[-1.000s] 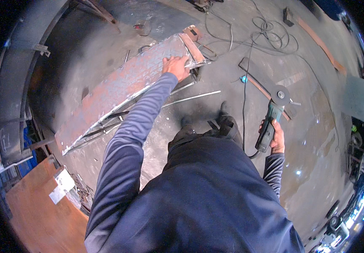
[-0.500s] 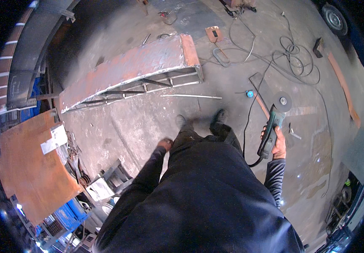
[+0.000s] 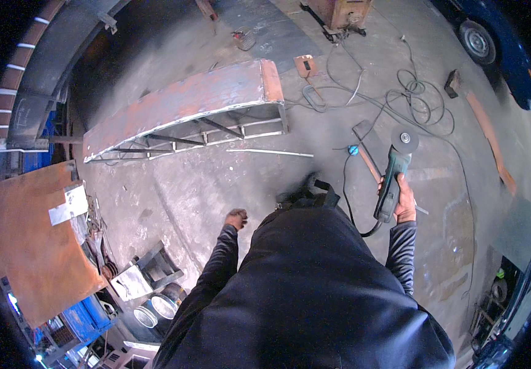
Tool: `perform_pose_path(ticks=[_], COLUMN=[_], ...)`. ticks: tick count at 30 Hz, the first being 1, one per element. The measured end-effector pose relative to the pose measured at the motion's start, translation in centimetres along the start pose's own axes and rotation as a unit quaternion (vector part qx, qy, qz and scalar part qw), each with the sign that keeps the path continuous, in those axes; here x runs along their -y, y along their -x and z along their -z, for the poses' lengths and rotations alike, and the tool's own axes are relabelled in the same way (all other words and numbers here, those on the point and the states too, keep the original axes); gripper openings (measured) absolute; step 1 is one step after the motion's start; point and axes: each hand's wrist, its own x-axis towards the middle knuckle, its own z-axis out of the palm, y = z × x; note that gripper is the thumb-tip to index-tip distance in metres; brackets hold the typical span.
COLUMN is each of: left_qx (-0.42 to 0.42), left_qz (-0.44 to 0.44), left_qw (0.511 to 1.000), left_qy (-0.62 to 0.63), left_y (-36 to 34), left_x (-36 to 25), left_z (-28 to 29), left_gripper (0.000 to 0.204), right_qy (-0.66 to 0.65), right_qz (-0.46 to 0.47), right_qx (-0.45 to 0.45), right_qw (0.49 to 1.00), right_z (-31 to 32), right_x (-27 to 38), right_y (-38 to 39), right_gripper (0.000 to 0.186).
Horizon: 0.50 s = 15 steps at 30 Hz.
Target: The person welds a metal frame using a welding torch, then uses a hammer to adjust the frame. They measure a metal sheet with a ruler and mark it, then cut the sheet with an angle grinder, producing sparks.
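Observation:
My right hand [image 3: 406,202] is wrapped round the body of a dark green angle grinder [image 3: 390,189]. The grinder points away from me, its grey disc [image 3: 405,139] at the far end, and a black cord runs off its rear. Loosely curled, my left hand [image 3: 236,218] hangs beside my left leg with nothing visible in it. Beyond it on the floor lies a long tapered steel box section [image 3: 179,109], reddish on top, with braces along its open side. A thin pale metal rod [image 3: 271,152] rests on the floor in front of that.
Cables [image 3: 422,101] coil across the floor at the far right. Near the grinder lie a blue round object [image 3: 353,150] and a flat bar [image 3: 369,163]. A rusty plate [image 3: 35,240] and buckets [image 3: 164,305] stand left. A blue vehicle [image 3: 511,67] is far right, a machine [image 3: 341,13] at the back.
My view has shifted forward, bringing more of the machine at the back into sight. My left hand has swung outward from my leg. The grinder stays in my right hand, now slightly more upright.

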Motion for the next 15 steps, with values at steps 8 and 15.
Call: perform_pose_path(ticks=[8, 15], left_qx=[-0.023, -0.049], left_qz=[-0.040, 0.034], left_qw=[0.999, 0.998], left_qy=[0.028, 0.023], left_y=[-3.1, -1.0], left_x=[-4.6, 1.0], left_z=[2.4, 4.4], left_gripper=[0.019, 0.023], right_qy=[0.103, 0.068], right_qz=[0.086, 0.043], right_qx=[-0.074, -0.139], right_qw=[0.988, 0.987], right_z=[-1.1, 2.8], right_x=[-0.4, -2.1], right_y=[6.6, 8.6], right_gripper=[0.050, 0.051])
